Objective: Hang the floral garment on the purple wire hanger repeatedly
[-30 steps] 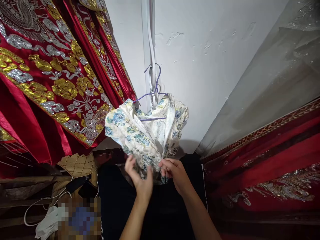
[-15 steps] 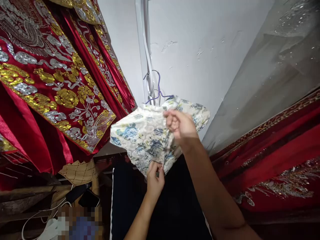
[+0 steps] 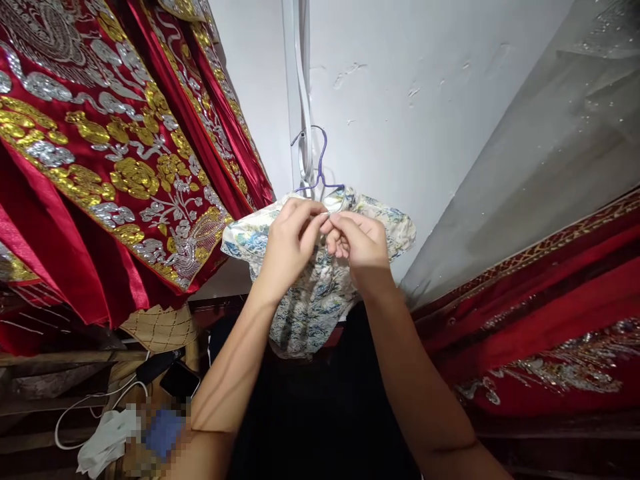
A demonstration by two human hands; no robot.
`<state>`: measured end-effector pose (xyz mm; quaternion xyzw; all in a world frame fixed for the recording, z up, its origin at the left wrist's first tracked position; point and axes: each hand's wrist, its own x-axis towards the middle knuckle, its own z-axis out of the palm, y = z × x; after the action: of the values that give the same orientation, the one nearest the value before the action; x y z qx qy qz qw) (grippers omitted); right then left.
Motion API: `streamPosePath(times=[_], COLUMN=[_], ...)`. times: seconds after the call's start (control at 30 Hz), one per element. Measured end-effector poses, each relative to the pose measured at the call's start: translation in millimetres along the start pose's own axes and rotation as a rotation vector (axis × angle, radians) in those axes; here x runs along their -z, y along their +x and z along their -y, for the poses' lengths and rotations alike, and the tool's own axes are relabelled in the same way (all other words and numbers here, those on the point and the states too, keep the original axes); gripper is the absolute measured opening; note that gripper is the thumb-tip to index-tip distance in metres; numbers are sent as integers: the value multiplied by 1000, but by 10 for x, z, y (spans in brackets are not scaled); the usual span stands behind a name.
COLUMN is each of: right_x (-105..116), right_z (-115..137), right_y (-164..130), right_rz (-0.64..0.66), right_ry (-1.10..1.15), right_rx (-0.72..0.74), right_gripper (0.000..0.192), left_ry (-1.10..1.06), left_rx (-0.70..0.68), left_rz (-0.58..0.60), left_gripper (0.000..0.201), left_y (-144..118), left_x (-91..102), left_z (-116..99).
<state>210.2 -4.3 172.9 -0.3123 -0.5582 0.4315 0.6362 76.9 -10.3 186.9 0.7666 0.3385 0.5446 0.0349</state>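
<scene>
Purple wire hanger (image 3: 320, 175) hooked on a white strap (image 3: 303, 100) running down the white wall (image 3: 410, 100); it carries the floral garment (image 3: 310, 307) I'm working at. Lower left, a wooden bench (image 3: 60, 393) bears a dark phone (image 3: 180, 380), a white cable (image 3: 85, 403), a crumpled white cloth (image 3: 103, 443).

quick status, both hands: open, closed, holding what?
Left hand: closed, fingers pinching the floral garment near its top.
Right hand: closed, pinching the same spot.
</scene>
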Motion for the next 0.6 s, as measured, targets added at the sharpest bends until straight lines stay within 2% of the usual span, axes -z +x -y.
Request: streamPosePath(times=[0.03,0.1,0.2,0.3,0.37,0.4,0.47,0.53,0.6], right_x=[5,26,85,151,173,176,175,191,249], right_z=[-84,-312,-683,-914,-976,-992,-1017,-1049,-1079], right_y=[14,11,-122,-404,-614,-710,-861,-955,-1004], right_rz=[-19,-43,-49,-71,-49,-26,-12,-63,-144], right_ry=[-13,-56,-125,-123,-85,-64,-26,17,56], right_rx=[-1,-42,-168,-245,-253,-256,-271,-303,-344], right_gripper=[26,27,28,27,27,28,30,32,33], left_ry=[41,87,51,-212,-527,-659,-767,-798,-867], left_rx=[-26,-47,38,293,564,698,844,910,1034], left_rz=[10,-72,-396,-737,-863,-874,-831,-778,-759], left_gripper=[16,15,16,19,20,20,21,23,23], left_y=[48,87,46,-143,-366,-500,-794,-1090,-1341], left_x=[16,65,266,546,638,629,491,236,-50], left_z=[0,45,272,660,902,991,1084,1084,1035])
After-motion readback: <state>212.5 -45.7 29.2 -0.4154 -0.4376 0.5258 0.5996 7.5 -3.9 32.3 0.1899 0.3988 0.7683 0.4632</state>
